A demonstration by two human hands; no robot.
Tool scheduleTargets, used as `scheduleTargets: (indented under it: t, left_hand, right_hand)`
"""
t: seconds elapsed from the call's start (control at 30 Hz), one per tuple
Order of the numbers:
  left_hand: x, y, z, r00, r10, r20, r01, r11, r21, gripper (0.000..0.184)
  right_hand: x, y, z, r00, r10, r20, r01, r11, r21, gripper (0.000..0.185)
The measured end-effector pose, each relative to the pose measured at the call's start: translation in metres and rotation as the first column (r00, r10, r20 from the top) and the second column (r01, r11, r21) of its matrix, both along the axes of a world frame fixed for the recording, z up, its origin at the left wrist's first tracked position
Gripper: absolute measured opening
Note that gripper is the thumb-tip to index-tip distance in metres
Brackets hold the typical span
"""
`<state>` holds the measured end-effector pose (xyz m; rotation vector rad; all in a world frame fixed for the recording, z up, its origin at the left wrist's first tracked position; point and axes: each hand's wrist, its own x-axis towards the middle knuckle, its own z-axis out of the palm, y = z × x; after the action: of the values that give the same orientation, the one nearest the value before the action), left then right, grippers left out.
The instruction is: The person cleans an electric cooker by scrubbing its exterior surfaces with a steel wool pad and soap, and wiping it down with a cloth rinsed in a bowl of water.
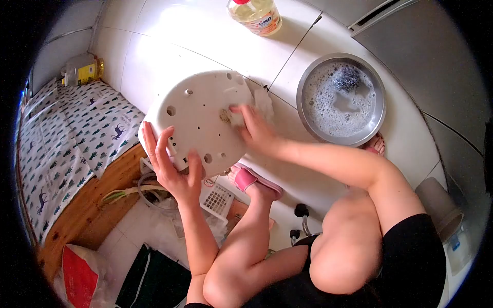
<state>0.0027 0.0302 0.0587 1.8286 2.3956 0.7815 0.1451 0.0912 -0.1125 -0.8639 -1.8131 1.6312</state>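
Observation:
A white rounded plastic appliance base (pixel 197 105) with several holes and small feet is tilted up in front of me. My left hand (pixel 174 167) grips its lower left edge, fingers spread over the face and thumb at the bottom. My right hand (pixel 254 131) is at its right side, slightly blurred, with the fingers pressing a whitish cloth or tissue (pixel 264 107) against the surface. Beside the fingertips is a brownish round spot on the base. What the base belongs to is hidden behind it.
A metal basin (pixel 303 110) of sudsy water with a dark scrubber (pixel 347 78) sits on the tiled floor at right. A bottle of yellowish liquid (pixel 259 18) stands at the top. On the left is a cloth-covered wooden bench (pixel 77 138); a grey bin (pixel 439 205) is at far right.

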Motion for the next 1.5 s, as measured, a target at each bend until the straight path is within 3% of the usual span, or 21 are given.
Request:
scheduleTargets:
  t: [0.1,0.17,0.27,0.37,0.43,0.5,0.57,0.6,0.63,0.7,0.77,0.83,0.9,1.0,1.1,1.17,1.23,1.33,1.43,1.5]
  left_hand:
    - [0.000,0.000,0.002,1.000,0.007,-0.024,-0.008,0.999,-0.033,0.050]
    - [-0.002,-0.001,0.000,1.000,-0.011,-0.004,0.011,1.000,-0.024,0.050]
    - [-0.005,-0.003,-0.001,1.000,-0.016,0.014,0.016,1.000,-0.018,0.049]
    - [-0.005,-0.003,-0.001,1.000,0.001,0.029,-0.002,1.000,0.010,0.050]
    - [-0.005,-0.002,-0.001,0.999,0.010,0.034,-0.011,1.000,0.023,0.051]
    - [-0.005,-0.001,-0.002,0.999,0.014,0.036,-0.014,1.000,0.023,0.050]
    - [-0.004,0.000,-0.002,0.999,0.019,0.045,-0.021,0.999,0.026,0.050]
    - [-0.003,0.000,-0.001,0.999,0.023,0.049,-0.024,0.999,0.027,0.049]
    - [-0.002,0.000,0.000,0.999,0.022,0.038,-0.023,0.999,0.023,0.049]
    - [-0.001,0.002,0.001,1.000,0.015,0.015,-0.015,1.000,0.020,0.048]
    - [-0.004,-0.001,-0.001,0.999,0.027,0.041,-0.028,0.999,0.028,0.047]
    - [-0.005,-0.002,-0.002,0.998,0.021,0.060,-0.022,1.000,0.016,0.047]
    - [-0.005,-0.003,-0.001,0.998,0.002,0.062,-0.001,1.000,-0.011,0.047]
    - [-0.004,-0.001,-0.002,0.998,0.031,0.053,-0.033,0.999,0.032,0.047]
    - [-0.004,-0.001,0.000,0.998,0.028,0.056,-0.030,0.999,0.023,0.047]
    - [-0.003,0.000,0.000,0.998,0.028,0.049,-0.029,0.999,0.028,0.047]
    - [-0.002,0.001,-0.001,0.999,0.026,0.042,-0.027,0.999,0.031,0.047]
    - [-0.002,0.001,-0.002,0.999,0.023,0.030,-0.024,0.999,0.032,0.048]
    - [-0.004,0.000,-0.001,1.000,0.023,0.019,-0.023,0.999,0.031,0.047]
    - [-0.002,0.001,0.000,0.999,0.015,0.028,-0.016,0.999,0.029,0.047]
  right_hand:
    - [0.033,-0.039,0.010,0.995,0.094,0.024,-0.087,0.973,-0.215,0.047]
    - [0.035,-0.038,0.010,0.997,0.070,-0.026,-0.073,0.991,-0.114,0.047]
    - [0.025,-0.025,0.014,0.995,0.019,-0.102,-0.031,0.993,-0.113,0.051]
    - [-0.015,0.004,0.004,0.993,-0.102,-0.062,0.101,0.995,-0.025,0.046]
    - [-0.044,0.038,-0.009,0.967,-0.168,-0.190,0.190,0.976,0.104,0.041]
    - [-0.069,0.066,-0.017,0.944,-0.261,-0.200,0.288,0.950,0.119,0.033]
    - [-0.082,0.096,-0.025,0.956,-0.264,-0.126,0.263,0.964,-0.028,0.027]
    - [-0.093,0.105,-0.053,0.961,-0.276,-0.025,0.277,0.961,0.013,0.026]
    - [-0.094,0.108,-0.059,0.954,-0.271,0.131,0.280,0.959,-0.055,0.026]
    - [-0.095,0.111,-0.045,0.960,-0.200,0.197,0.226,0.966,-0.122,0.026]
    - [-0.094,0.104,-0.023,0.984,-0.178,0.015,0.179,0.977,-0.115,0.023]
    - [-0.091,0.093,0.015,0.938,-0.190,-0.290,0.192,0.981,-0.023,0.019]
    - [-0.096,0.092,0.031,0.900,-0.098,-0.424,0.105,0.994,-0.008,0.019]
    - [-0.089,0.099,0.031,0.917,-0.044,-0.397,-0.012,0.990,-0.138,0.019]
    - [-0.080,0.101,0.003,0.943,-0.116,-0.312,0.084,0.990,-0.114,0.019]
    - [-0.079,0.105,-0.046,0.982,-0.172,-0.078,0.161,0.979,-0.128,0.022]
    - [-0.062,0.111,-0.052,0.980,-0.127,0.155,0.157,0.967,-0.200,0.019]
    - [-0.075,0.105,-0.057,0.955,-0.210,0.212,0.252,0.947,-0.198,0.024]
    - [-0.084,0.102,-0.006,0.988,-0.152,-0.034,0.140,0.962,-0.235,0.019]
    - [-0.088,0.103,0.030,0.958,-0.092,-0.271,0.066,0.992,-0.103,0.017]
